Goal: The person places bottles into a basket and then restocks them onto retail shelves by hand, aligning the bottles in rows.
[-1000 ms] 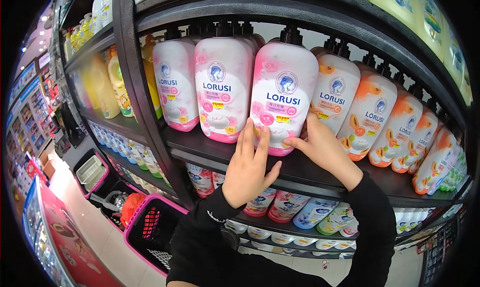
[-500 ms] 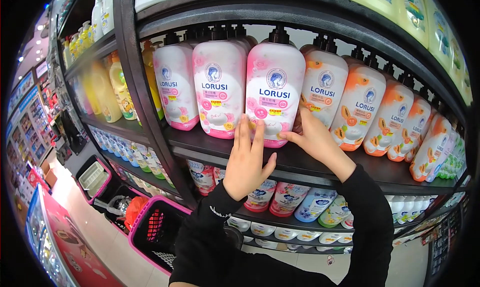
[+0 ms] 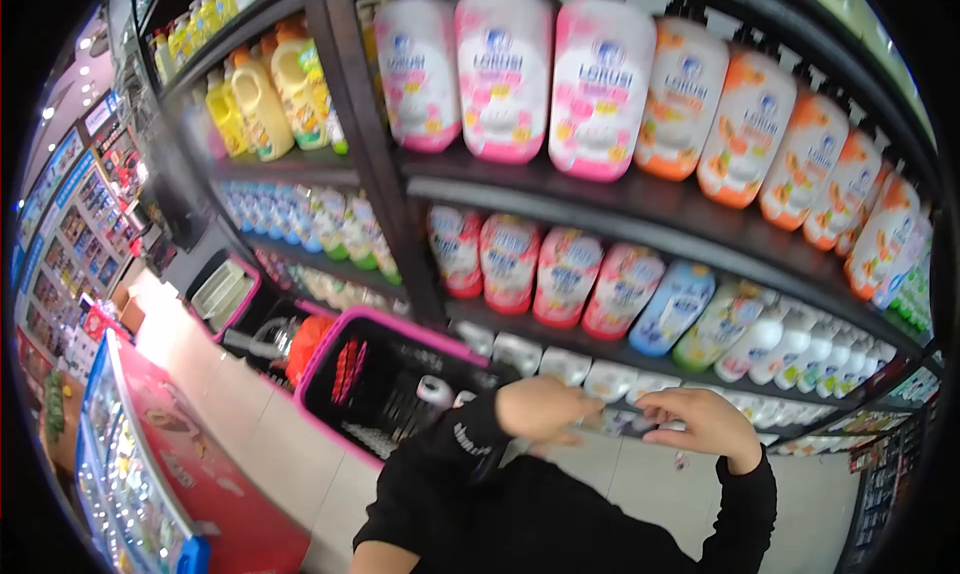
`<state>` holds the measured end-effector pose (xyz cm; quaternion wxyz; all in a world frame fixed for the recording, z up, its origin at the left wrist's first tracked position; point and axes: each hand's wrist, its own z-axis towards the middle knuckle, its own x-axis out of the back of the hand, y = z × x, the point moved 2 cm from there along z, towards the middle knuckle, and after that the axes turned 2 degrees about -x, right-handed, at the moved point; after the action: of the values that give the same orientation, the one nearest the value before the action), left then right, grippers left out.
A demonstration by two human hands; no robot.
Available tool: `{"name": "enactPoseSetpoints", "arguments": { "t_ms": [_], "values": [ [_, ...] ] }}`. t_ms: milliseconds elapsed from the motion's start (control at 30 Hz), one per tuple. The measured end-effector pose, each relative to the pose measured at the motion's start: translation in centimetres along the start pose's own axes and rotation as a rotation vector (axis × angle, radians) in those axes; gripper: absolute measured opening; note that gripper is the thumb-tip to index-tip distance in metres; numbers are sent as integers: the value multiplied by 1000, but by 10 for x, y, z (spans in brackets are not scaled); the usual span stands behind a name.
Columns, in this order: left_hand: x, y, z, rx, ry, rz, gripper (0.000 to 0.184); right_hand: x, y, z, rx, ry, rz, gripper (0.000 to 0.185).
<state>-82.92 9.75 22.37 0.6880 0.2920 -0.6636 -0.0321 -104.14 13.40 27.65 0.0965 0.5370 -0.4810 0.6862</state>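
Note:
My left hand (image 3: 545, 411) is low in front of my body, blurred by motion. It looks loosely open, its fingers pointing right, with nothing visible in it. To its right my right hand (image 3: 697, 422) is raised in the air, fingers bent and apart, holding nothing. Both hands are away from the shelves, in front of the lower rows. Above them a pink-and-white LORUSI pump bottle (image 3: 603, 94) stands upright at the shelf's front edge. Beside it are another pink bottle (image 3: 503, 84) and an orange-and-white bottle (image 3: 683, 104).
Red-capped bottles (image 3: 567, 279) and a blue bottle (image 3: 672, 309) line the shelf below. A black basket with a pink rim (image 3: 330, 339) stands on the floor to the left, with a few white items inside. A pink display stand (image 3: 215, 464) is at lower left.
Both hands have let go of the pink pump bottle and dropped down from the shelf. The bottle stays standing there. My view has tilted downward, showing more of the basket and lower shelves.

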Motion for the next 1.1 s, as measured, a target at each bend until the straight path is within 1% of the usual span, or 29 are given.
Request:
{"name": "enactPoseSetpoints", "arguments": {
  "t_ms": [33, 100, 133, 167, 200, 233, 267, 300, 333, 367, 400, 433, 500, 533, 567, 600, 633, 667, 767, 833, 900, 933, 967, 1033, 1100],
  "values": [
    [-29, -10, 4, 62, -4, 16, 55, -23, 12, -12, -5, -34, 40, 39],
    [-83, -19, 4, 138, 176, 43, 54, -73, 41, -34, -115, -65, 431, 39],
    [-108, -18, 2, 160, 168, 15, 54, -98, 53, -46, -191, -79, 530, 40],
    [-131, -17, -1, 234, 72, -6, 53, -125, 62, -58, -193, -109, 544, 40],
    [-149, -16, -6, 305, -25, -25, 51, -153, 74, -71, -304, -51, 658, 40],
    [-162, -13, -14, 325, -30, -48, 51, -180, 82, -83, -421, 7, 771, 40],
    [-175, -7, -22, 317, -70, -100, 51, -203, 86, -94, -508, 16, 749, 42],
    [-186, 0, -29, 307, -108, -153, 50, -221, 82, -103, -515, -13, 760, 42],
    [-194, 3, -36, 300, -122, -137, 46, -237, 78, -111, -570, -41, 530, 43],
    [-202, 7, -43, 312, -131, -157, 46, -251, 75, -118, -615, -64, 299, 45],
    [-208, 8, -49, 376, -120, -168, 42, -266, 75, -125, -617, -126, 232, 49],
    [-212, 9, -53, 437, -113, -169, 39, -281, 75, -130, -621, -133, 248, 49],
    [-213, 12, -56, 436, -161, -170, 39, -299, 68, -131, -579, -200, 171, 50],
    [-213, 13, -57, 460, -229, -173, 39, -306, 65, -131, -637, -217, 237, 51],
    [-214, 15, -58, 483, -299, -177, 39, -308, 58, -128, -647, -208, 257, 51],
    [-220, 13, -59, 475, -321, -175, 39, -309, 52, -126, -627, -147, 284, 51],
    [-230, 10, -61, 453, -278, -186, 38, -309, 46, -124, -610, -89, 311, 51],
    [-238, 8, -63, 432, -235, -199, 37, -309, 41, -119, -609, -90, 315, 50],
    [-245, 1, -73, 471, -243, -211, 37, -313, 31, -107, -634, -127, 332, 50],
    [-257, -13, -87, 482, -262, -248, 37, -327, 33, -101, -614, -145, 316, 48],
    [-257, -25, -104, 560, -197, -335, 43, -336, 32, -93, -474, -102, 312, 45],
    [-257, -32, -114, 608, -218, -367, 43, -340, 33, -88, -472, -106, 311, 45],
    [-252, -39, -124, 611, -214, -369, 43, -345, 34, -82, -452, -153, 308, 45],
    [-244, -55, -150, 708, -253, -609, 42, -348, 32, -69, -426, -213, 304, 45],
    [-238, -72, -183, 803, -122, -621, 44, -343, 25, -50, -334, -223, 294, 42]
  ]
}}
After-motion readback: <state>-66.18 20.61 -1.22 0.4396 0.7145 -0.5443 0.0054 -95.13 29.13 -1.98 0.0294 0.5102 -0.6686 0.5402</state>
